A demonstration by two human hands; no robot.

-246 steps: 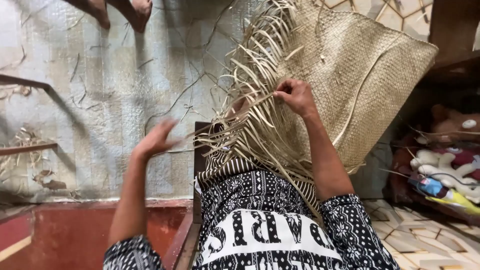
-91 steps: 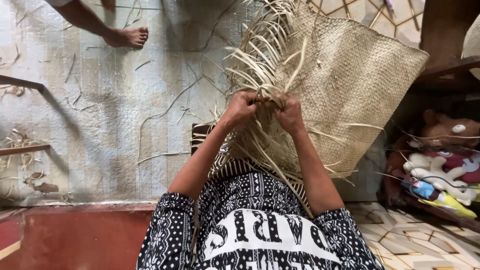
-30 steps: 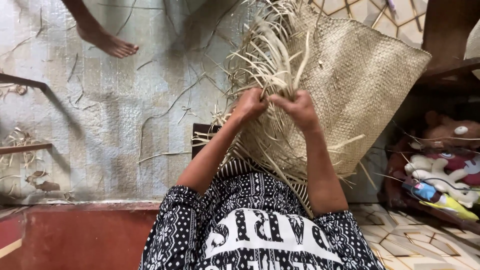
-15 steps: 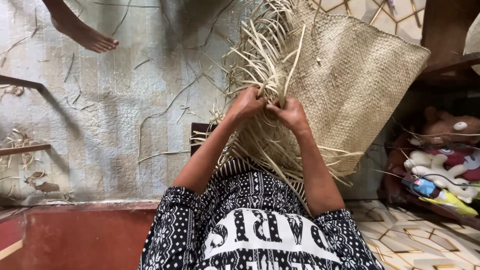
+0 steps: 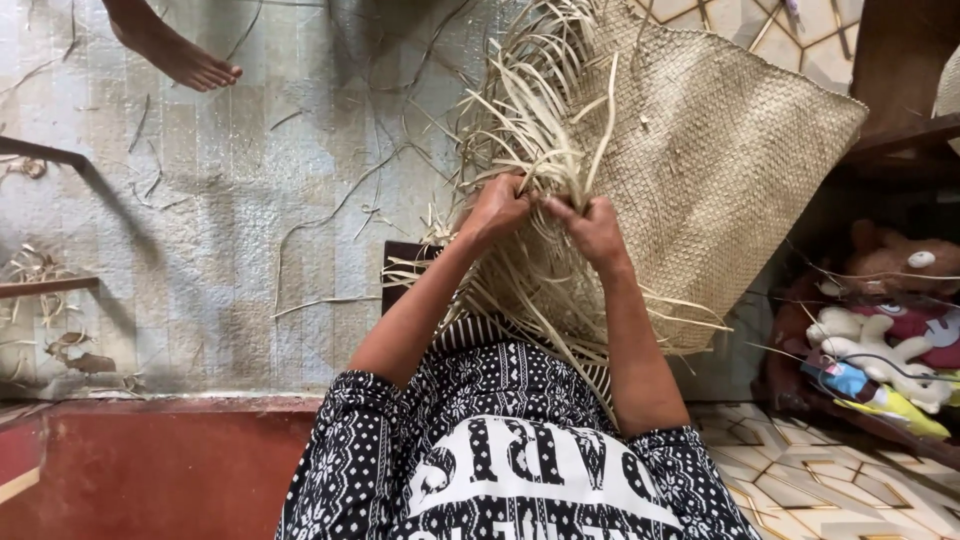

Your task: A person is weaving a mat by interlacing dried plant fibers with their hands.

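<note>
Left hand [image 5: 495, 208] and right hand [image 5: 597, 228], fingers touching, pinch loose straw strips [image 5: 535, 130] at the woven mat [image 5: 720, 160] edge.

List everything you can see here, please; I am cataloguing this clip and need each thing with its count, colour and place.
woven mat: one, tan, propped up in front of the person, upper right.
loose strips: many, pale straw, sticking out of the mat's unfinished left edge.
scraps: several thin ones, pale, scattered on the grey floor.
bare foot: one, another person's, top left.
stuffed toys: a few, brown, white and yellow, on the low shelf at right.
red ledge: one, bottom left.
patterned top: one, black and white, bottom centre.
left hand: pinching strips at the mat's edge.
right hand: gripping strips beside it.
</note>
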